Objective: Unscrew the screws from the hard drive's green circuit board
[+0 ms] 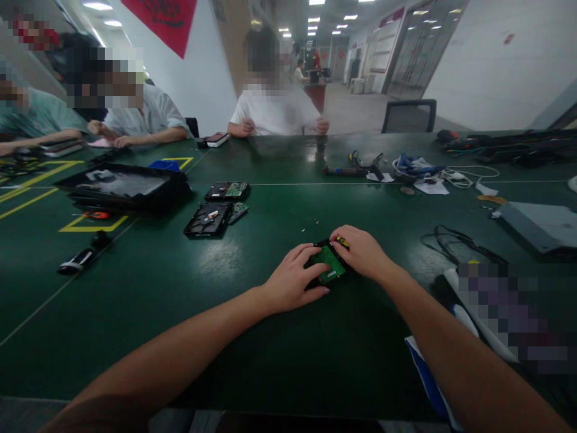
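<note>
The left hand (297, 278) is lying palm down over a green circuit board (333, 263) set in a black frame (323, 243), which is resting on the table (252, 355) directly in front of the person, within easy reach of the 2 hands. Its grip is spread, the thumb reaching along the near side and the other fingers crossing the board, presumably so that the piece is being steadied against the tabletop. The right hand (363, 249) is closing in from the opposite side, its grip pinching a yellow-and-black tool (342, 242) close to the frame's far right corner; the fingers are covering its working end, so I cannot tell what it is meeting. That opposed hold is probably letting 1 hand brace while the other is guiding. A few small bits (316, 222) are lying just beyond the frame, clear of the wrists. Farther left, 2 black units (228, 191) with exposed green boards are sitting near each other, perhaps set aside to leave working space, while a black tray-like housing (155, 198) is standing beyond them, well apart from the hands.
</note>
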`<state>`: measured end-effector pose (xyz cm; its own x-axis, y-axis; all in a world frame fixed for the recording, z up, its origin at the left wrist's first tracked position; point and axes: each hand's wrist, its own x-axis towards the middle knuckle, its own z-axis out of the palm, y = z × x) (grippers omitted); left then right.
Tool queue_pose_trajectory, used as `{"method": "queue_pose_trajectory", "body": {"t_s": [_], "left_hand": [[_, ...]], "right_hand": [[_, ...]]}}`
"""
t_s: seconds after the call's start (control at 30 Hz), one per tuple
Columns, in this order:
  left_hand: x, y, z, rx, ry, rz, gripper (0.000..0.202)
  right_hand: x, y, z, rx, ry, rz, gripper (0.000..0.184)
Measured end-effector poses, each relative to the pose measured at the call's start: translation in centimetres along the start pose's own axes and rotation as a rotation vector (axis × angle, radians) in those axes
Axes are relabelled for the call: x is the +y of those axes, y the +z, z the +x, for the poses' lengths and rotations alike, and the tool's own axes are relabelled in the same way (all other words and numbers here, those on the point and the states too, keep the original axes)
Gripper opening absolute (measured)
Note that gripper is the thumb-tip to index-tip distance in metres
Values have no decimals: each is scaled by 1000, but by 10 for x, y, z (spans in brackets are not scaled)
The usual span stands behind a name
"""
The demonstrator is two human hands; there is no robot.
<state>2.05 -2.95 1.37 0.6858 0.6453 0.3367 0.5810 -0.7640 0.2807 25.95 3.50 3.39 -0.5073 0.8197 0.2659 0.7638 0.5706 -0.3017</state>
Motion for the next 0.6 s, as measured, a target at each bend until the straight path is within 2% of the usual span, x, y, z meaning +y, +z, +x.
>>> {"method": "queue_pose_trajectory", "body": {"t_s": [0.17,0.6], "left_hand": [[0,2,1,4,-12,0,47],[0,-1,3,4,3,-52,49]], "right_hand": [[-9,5,1,-17,1,-34,19],[-27,-2,6,-134,55,-171,23]]}}
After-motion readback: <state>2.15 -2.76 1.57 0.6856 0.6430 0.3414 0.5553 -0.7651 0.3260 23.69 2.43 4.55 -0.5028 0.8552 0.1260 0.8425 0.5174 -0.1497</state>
